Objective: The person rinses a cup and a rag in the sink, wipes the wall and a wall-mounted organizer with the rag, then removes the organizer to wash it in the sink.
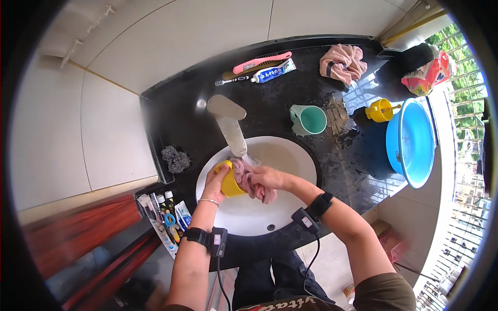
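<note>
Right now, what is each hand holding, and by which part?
Your left hand holds the yellow cup by its handle side; your right hand grips the pink cloth by a bunched fold.

Shirt (386, 291) was dark brown with white lettering (296, 302); trousers (252, 282) dark; bracelet (209, 200) pale; black forearm straps (197, 236) carried boxes (218, 242) with cables (220, 277).
</note>
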A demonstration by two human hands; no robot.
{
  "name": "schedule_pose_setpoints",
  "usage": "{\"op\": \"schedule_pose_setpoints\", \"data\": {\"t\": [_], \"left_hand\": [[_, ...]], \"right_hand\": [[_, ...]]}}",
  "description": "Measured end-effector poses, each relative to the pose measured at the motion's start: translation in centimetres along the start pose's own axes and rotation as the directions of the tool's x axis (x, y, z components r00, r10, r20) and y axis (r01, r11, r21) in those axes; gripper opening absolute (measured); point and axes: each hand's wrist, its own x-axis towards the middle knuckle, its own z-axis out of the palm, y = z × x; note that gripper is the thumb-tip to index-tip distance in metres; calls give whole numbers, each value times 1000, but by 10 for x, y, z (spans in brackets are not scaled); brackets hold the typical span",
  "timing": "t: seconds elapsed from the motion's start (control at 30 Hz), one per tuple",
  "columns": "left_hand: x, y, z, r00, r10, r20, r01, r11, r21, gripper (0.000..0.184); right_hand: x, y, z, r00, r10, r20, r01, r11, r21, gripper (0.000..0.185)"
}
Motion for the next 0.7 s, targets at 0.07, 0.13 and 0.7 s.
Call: {"op": "schedule_pose_setpoints", "data": {"t": [0.07, 0.13, 0.7], "left_hand": [[-1, 14, 17, 999, 41, -31, -31, 960, 278, 26], [4, 10, 24, 998, 54, -34, -35, 910, 414, 23], [1, 34, 32, 952, -307, -15, 294, 895, 336, 72]], "right_hand": [[-12, -6, 13, 979, -195, 64, 197, 809, -554, 29], [-20, -6, 38, 980, -186, 77, 125, 263, -957, 23], [-28, 11, 26, 464, -880, 100, 68, -77, -995, 18]]}}
